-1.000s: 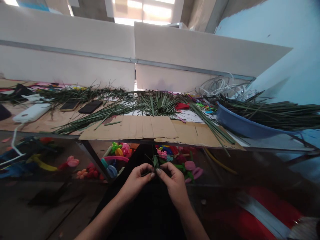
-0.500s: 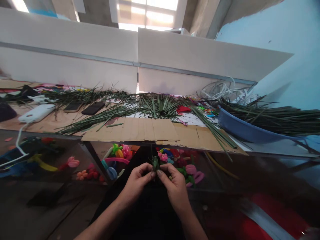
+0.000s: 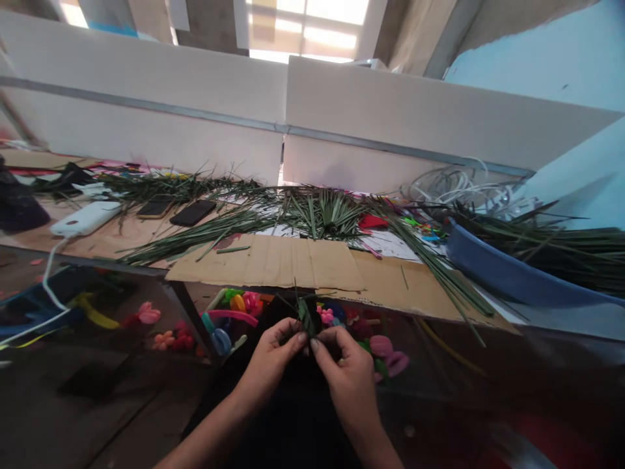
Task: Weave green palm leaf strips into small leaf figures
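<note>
Just in front of the table edge, a small piece of folded green leaf strips (image 3: 306, 315) stands upright between my fingertips, with thin ends sticking out at its top. My left hand (image 3: 280, 348) pinches its lower left side between thumb and finger. On the other side my right hand (image 3: 342, 358) grips the base the same way, the two thumbs almost touching. The fingers partly cover the lower end of the piece. Ahead on the table, long green leaf strips (image 3: 329, 215) lie in a spread bunch behind a cardboard sheet (image 3: 273, 262).
A blue basin (image 3: 508, 267) full of long leaves stands at the right, near coiled white cable (image 3: 454, 189). At the left are a white power bank (image 3: 86, 218) with a cord and two phones (image 3: 193, 212). Colourful balloon shapes (image 3: 385, 352) lie under the table.
The view has turned slightly left, so the table things sit further right. Both hands keep hold of the folded leaf piece, which now tilts a little and shows more of its length.
</note>
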A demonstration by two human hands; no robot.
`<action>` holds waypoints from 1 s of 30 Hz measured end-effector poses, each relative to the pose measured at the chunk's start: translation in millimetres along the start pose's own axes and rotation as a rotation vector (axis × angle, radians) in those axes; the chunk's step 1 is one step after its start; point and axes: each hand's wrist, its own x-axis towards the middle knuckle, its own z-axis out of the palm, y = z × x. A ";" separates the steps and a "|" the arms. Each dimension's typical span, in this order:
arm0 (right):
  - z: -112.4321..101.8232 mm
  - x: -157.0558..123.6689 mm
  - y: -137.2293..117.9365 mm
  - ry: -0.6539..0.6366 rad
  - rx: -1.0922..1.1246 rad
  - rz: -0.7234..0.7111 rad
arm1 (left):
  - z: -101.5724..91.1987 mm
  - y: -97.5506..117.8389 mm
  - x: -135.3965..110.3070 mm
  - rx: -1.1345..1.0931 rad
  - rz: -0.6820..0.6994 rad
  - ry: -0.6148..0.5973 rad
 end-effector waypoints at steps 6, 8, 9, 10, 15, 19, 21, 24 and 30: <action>2.9 16.9 -8.0 -0.049 -0.020 -0.044 | -0.9 6.1 12.2 -0.101 -0.011 0.070; 3.4 22.2 -12.2 -0.102 0.014 -0.042 | -2.8 9.3 17.5 -0.139 -0.003 0.075; 3.6 25.2 -14.2 -0.124 0.035 -0.042 | -3.8 11.3 20.2 -0.162 -0.009 0.078; 3.8 28.5 -16.1 -0.134 0.057 -0.039 | -4.7 13.6 22.9 -0.188 -0.020 0.079; 3.6 53.8 -23.0 -0.064 0.209 -0.016 | -8.2 27.6 36.7 -0.316 -0.068 0.019; -0.3 88.3 -26.1 -0.058 0.190 0.003 | -17.0 43.9 53.5 -0.288 -0.045 0.002; -1.0 107.8 -27.7 -0.062 0.142 -0.011 | -26.4 54.4 65.7 -0.254 -0.037 0.013; 2.0 134.8 -29.2 -0.085 0.102 -0.041 | -44.6 73.3 86.3 -0.209 -0.061 0.063; -9.3 181.8 -17.7 -0.086 -0.082 -0.089 | -76.4 126.5 125.8 0.039 -0.056 0.119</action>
